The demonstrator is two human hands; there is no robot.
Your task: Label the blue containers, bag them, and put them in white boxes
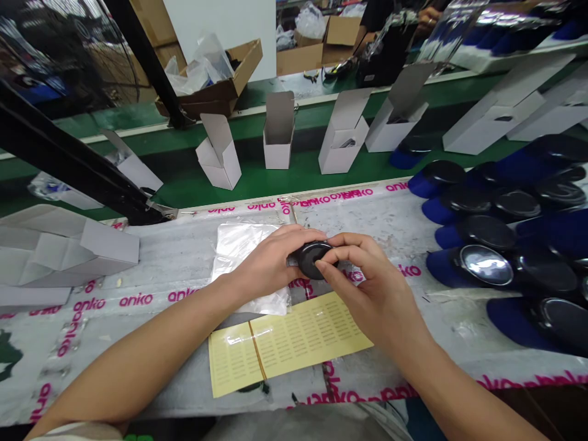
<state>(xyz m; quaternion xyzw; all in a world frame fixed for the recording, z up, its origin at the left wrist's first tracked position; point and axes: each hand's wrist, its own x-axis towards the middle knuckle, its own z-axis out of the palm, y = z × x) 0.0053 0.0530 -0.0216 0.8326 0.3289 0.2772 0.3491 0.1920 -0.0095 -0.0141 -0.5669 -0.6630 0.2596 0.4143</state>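
Observation:
Between my hands is an object with a round black end (pixel 314 260), and its body is mostly hidden in my grasp. My left hand (pixel 271 257) wraps around it from the left. At its right edge, my right hand (pixel 356 263) pinches with thumb and fingers; whether a small sticker is between them I cannot make out. Under my left wrist lie clear plastic bags (pixel 243 239). A yellow sheet of printed labels (pixel 298 340), with a rubber band around it, is on the table just below my hands.
Several dark blue items with black round ends (pixel 480 233) stand crowded at the right. Open white boxes (pixel 218 159) line the green conveyor belt (pixel 252 177) behind the table. A black post (pixel 82 165) slants at the left, near more white boxes (pixel 68 245). A person's hand (pixel 429 15) shows far back.

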